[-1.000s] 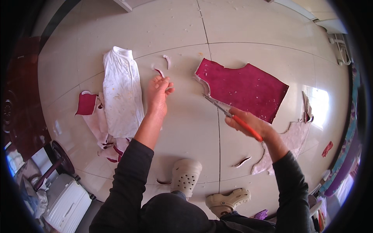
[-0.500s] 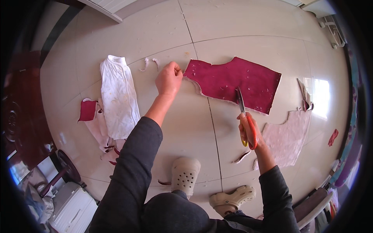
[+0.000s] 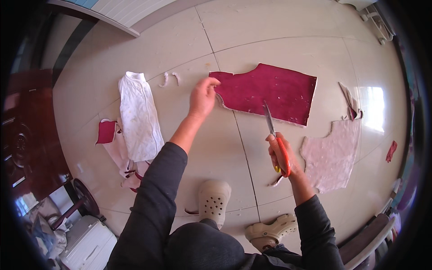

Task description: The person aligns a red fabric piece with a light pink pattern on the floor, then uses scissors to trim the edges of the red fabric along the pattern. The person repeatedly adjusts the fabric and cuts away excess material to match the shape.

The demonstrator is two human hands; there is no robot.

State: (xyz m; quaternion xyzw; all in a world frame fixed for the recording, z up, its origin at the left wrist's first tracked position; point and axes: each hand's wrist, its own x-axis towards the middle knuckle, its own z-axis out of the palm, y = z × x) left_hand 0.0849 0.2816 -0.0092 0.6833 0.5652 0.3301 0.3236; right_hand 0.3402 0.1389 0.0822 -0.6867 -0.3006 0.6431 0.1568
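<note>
A dark red cut fabric piece with a pale fuzzy underside lies on the tiled floor in front of me. Over its left end is my left hand, its fingers loosely curled and apart, the fingertips at the fabric edge. My right hand grips scissors with orange-red and yellow handles. Their blades point away from me, with the tips over the lower edge of the red fabric. Beside my right hand lies a pale pink fuzzy fabric piece.
A stained white garment lies at left, over pink and red fabric pieces. Pale curled scraps lie beyond my left hand. A small red scrap is at far right. My feet wear beige clogs. A white case stands lower left.
My left hand has gone from a pinch at the fabric's left edge to loosely parted fingers over that end. The scissors stay in my right hand. The view has shifted slightly.
</note>
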